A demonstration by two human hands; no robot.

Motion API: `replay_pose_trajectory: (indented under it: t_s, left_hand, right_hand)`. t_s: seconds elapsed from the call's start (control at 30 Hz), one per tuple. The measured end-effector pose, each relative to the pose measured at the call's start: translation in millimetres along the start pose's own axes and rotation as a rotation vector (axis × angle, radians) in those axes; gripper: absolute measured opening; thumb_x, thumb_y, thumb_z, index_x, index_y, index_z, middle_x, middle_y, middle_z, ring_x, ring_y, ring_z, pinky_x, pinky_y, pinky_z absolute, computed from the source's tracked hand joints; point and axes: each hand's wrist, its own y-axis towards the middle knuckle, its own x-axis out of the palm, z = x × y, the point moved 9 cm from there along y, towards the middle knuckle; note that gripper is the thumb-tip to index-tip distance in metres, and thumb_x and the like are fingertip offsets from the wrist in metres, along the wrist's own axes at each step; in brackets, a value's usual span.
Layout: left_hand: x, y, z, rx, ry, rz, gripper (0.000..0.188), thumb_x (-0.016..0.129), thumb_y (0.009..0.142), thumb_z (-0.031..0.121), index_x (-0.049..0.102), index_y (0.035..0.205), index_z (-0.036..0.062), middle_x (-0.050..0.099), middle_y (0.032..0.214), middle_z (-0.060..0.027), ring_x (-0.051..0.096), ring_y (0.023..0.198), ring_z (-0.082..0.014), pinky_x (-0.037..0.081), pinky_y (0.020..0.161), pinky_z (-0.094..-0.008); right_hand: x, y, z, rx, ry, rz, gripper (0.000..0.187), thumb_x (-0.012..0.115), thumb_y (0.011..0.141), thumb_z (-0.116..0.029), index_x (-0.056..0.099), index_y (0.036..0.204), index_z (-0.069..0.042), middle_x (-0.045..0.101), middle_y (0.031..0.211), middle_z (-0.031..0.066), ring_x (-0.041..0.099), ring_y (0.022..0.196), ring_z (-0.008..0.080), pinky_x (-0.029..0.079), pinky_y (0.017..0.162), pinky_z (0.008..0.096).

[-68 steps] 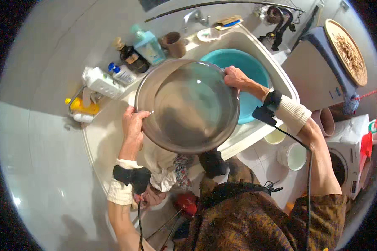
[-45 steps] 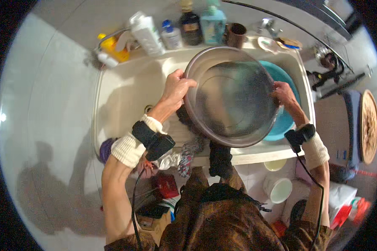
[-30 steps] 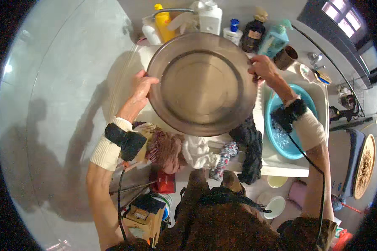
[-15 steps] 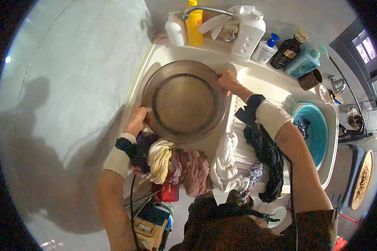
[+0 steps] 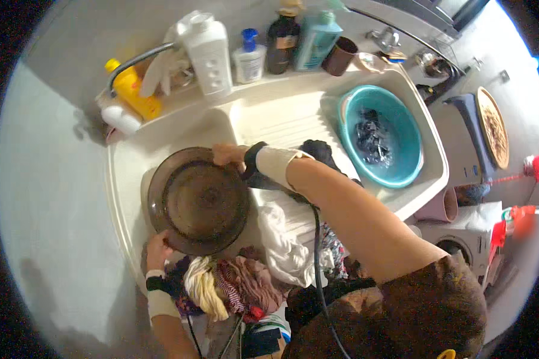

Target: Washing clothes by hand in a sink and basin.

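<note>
A round, see-through brown basin (image 5: 188, 179) sits low in the left bowl of the cream sink (image 5: 129, 197). My left hand (image 5: 159, 251) is closed on its near-left rim. At the far-right rim my right hand (image 5: 229, 154) also grips the basin, fingers partly hidden. Twisted cloths hang over the sink's near edge, just right of my left wrist: a pale yellow one (image 5: 203, 287) and a mauve one (image 5: 251, 286). A white cloth (image 5: 281, 248) lies on the ribbed washboard slope, with a black cloth (image 5: 318, 151) partly under my right forearm.
On the right of the sink stands a teal basin (image 5: 414, 134) holding dark cloth (image 5: 372, 137) in water. Bottles line the back ledge, among them a large white jug (image 5: 206, 57) and a yellow bottle (image 5: 132, 90) under the curved faucet (image 5: 141, 58). A brown cup (image 5: 340, 57) stands further right.
The view has swung to the right, so the sink and its contents appear further left. Both hands keep hold of the brown basin's rim.
</note>
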Motion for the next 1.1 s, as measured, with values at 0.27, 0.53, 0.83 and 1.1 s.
replay_pose_trajectory:
  t_s: [0.27, 0.53, 0.83, 1.1]
  left_hand:
    - [53, -63, 112, 0.383, 1.154, 0.528, 0.021, 0.058, 0.069, 0.011, 0.058, 0.083, -0.0042, 0.060, 0.078, -0.0106, 0.057, 0.078, -0.0221, 0.043, 0.068, -0.0330]
    - [367, -125, 170, 0.605, 0.737, -0.104, 0.024, 0.058, 0.079, 0.017, 0.057, 0.095, -0.0008, 0.059, 0.085, -0.0061, 0.054, 0.077, -0.0133, 0.043, 0.070, -0.0252]
    - [649, -84, 69, 0.588, 0.647, -0.359, 0.038, 0.062, 0.075, 0.018, 0.052, 0.108, 0.0010, 0.059, 0.100, -0.0141, 0.059, 0.084, -0.0203, 0.046, 0.075, -0.0290]
    - [736, -46, -56, 0.134, 0.369, -0.220, 0.055, 0.053, 0.081, 0.041, 0.040, 0.125, 0.0107, 0.046, 0.120, -0.0124, 0.047, 0.104, -0.0251, 0.042, 0.080, -0.0376]
  right_hand:
    - [-165, -63, -31, 0.114, 0.481, 0.434, 0.017, 0.053, 0.068, -0.012, 0.061, 0.080, -0.002, 0.061, 0.083, 0.0175, 0.058, 0.069, 0.0342, 0.048, 0.064, 0.0385]
    - [-166, -390, 105, 0.328, -0.120, 0.142, 0.019, 0.050, 0.074, -0.020, 0.058, 0.074, -0.003, 0.059, 0.075, 0.0144, 0.057, 0.069, 0.0306, 0.046, 0.064, 0.0417]
    - [1, -590, 153, 0.969, 0.194, -0.052, 0.042, 0.049, 0.074, -0.015, 0.045, 0.115, -0.016, 0.042, 0.111, 0.0232, 0.053, 0.086, 0.0423, 0.046, 0.076, 0.0466]
    - [-2, -640, 173, 1.049, 0.444, 0.008, 0.023, 0.051, 0.070, -0.018, 0.059, 0.082, 0.000, 0.060, 0.080, 0.0200, 0.059, 0.078, 0.0324, 0.047, 0.068, 0.0411]
